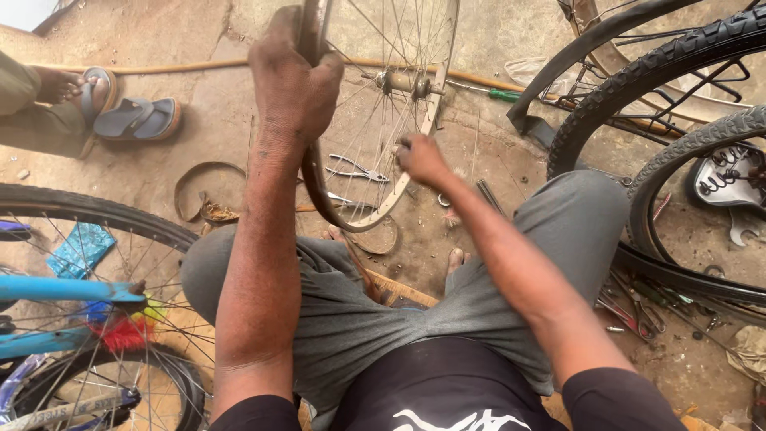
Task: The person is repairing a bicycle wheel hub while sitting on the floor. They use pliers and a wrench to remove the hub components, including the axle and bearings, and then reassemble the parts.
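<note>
A bare bicycle wheel rim point(435, 88) with thin spokes and a hub point(403, 82) stands upright between my knees. My left hand point(291, 76) is closed around the rim's left side, high up. My right hand point(419, 158) is lower, fingers pinched at a spoke near the rim's right part; whether it holds a small tool I cannot tell. I sit with grey trousers point(558, 223) spread apart.
Pliers point(357, 170) lie on the dirt floor behind the wheel. A tyred wheel point(638, 80) and bike parts stand at the right, a blue bicycle point(64, 291) at the left. Another person's foot and sandals point(140, 118) are at upper left. Tools point(634, 307) lie by my right knee.
</note>
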